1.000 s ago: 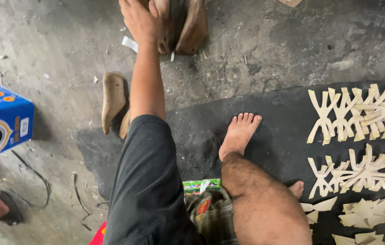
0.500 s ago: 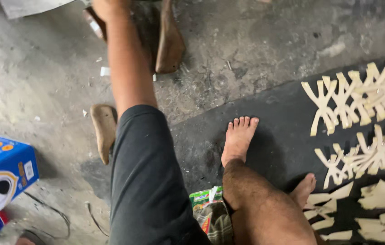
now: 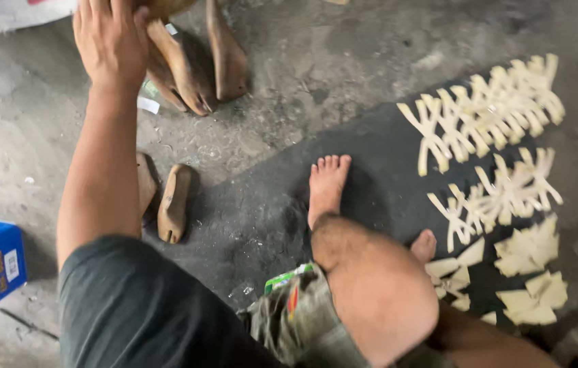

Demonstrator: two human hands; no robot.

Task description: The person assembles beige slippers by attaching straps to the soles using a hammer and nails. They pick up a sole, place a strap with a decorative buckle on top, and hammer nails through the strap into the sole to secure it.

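The brown wooden shoe lasts (image 3: 193, 65) are bunched at the top edge of the concrete floor (image 3: 343, 75), w/ the left hand (image 3: 108, 41) laid over their upper ends, fingers spread and curled down, though whether a firm grip is had can't be told; the right hand isn't seen. If only one is pulled, the rest could be tipped and knocked onto the two loose lasts (image 3: 166, 201) nearby. Further out, the bare foot (image 3: 327, 187) on the black mat (image 3: 384, 177) could get struck by a rolling last, and the pale cut strips (image 3: 486, 116) could be scattered.
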